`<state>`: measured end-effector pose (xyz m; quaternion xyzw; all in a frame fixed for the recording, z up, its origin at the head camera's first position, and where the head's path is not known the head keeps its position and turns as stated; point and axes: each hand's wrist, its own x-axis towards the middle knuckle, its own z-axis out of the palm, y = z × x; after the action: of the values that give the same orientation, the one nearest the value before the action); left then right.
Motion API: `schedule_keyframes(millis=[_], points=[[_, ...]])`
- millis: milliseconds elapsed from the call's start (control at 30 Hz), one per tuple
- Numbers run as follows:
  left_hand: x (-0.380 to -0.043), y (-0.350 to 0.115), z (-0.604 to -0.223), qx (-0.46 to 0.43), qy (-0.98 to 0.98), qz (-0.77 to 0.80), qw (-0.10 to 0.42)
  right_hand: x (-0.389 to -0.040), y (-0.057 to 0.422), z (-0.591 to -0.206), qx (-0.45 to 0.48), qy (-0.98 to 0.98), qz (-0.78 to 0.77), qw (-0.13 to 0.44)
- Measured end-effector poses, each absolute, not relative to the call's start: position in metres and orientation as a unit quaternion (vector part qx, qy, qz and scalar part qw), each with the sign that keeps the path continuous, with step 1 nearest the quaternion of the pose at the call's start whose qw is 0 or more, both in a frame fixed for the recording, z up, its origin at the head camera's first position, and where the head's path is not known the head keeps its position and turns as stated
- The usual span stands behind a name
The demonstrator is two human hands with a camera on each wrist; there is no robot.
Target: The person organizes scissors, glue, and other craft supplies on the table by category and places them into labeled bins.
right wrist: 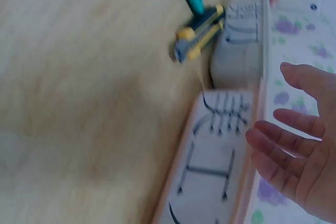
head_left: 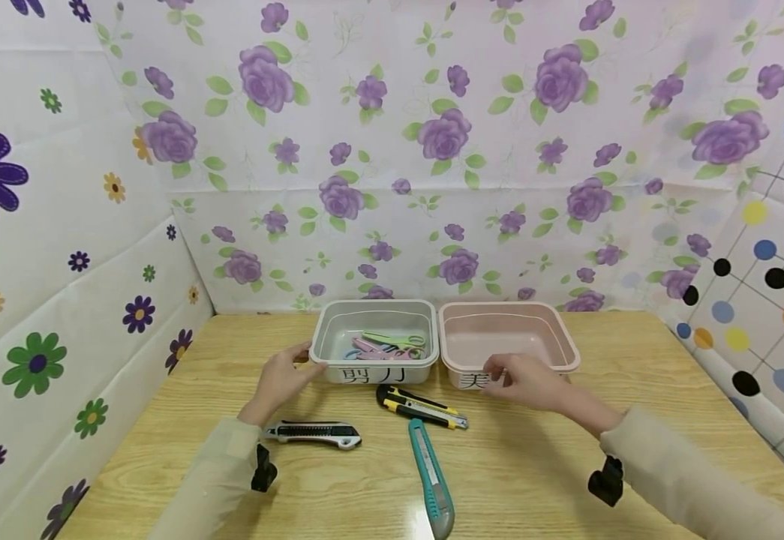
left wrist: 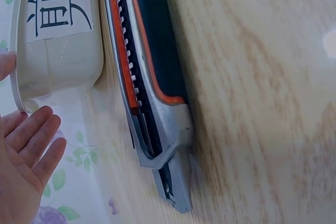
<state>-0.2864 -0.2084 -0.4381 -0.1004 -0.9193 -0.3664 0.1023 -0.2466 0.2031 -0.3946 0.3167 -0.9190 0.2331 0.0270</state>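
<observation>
My left hand (head_left: 280, 382) touches the front left corner of a pale grey bin (head_left: 410, 373), thumb at the front rim and fingers extended along its side. Several scissors (head_left: 392, 341) lie inside that bin. Over the front rim of a pink bin (head_left: 500, 330) hovers my right hand (head_left: 530, 381), fingers loosely bent and holding nothing. Below the left hand lies a black and silver utility knife (head_left: 317, 432), showing orange trim in the left wrist view. Black and yellow utility knives (head_left: 422, 407) sit before the grey bin. A teal utility knife (head_left: 430, 476) points toward me.
Both bins stand side by side at the back of the wooden table (head_left: 533, 480), with character labels on their fronts. A floral sheet (head_left: 392, 187) hangs behind them. Patterned sheets also line the left and right sides.
</observation>
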Motion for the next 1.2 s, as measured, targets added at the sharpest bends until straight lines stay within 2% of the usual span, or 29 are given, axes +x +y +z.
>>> schedule_keyframes(millis=[133, 333, 433, 700, 1200], points=[[-0.286, -0.208, -0.440, -0.103, -0.918, -0.368, 0.102, -0.233, 0.189, -0.407, 0.319, -0.922, 0.220, 0.002], [-0.285, -0.207, -0.441, -0.107, -0.920, -0.365, 0.099, -0.210, 0.166, -0.423, 0.314, -0.906, 0.251, -0.133], [-0.284, -0.206, -0.440, -0.102, -0.919, -0.367, 0.099, -0.204, 0.155, -0.430, 0.300, -0.901, 0.269, -0.160], [-0.286, -0.206, -0.437, -0.095, -0.923, -0.360, 0.098, -0.193, 0.134, -0.444, 0.255, -0.908, 0.279, -0.182], [-0.285, -0.208, -0.435, -0.101, -0.924, -0.357, 0.097, -0.179, 0.105, -0.449, 0.234, -0.948, 0.172, -0.131]])
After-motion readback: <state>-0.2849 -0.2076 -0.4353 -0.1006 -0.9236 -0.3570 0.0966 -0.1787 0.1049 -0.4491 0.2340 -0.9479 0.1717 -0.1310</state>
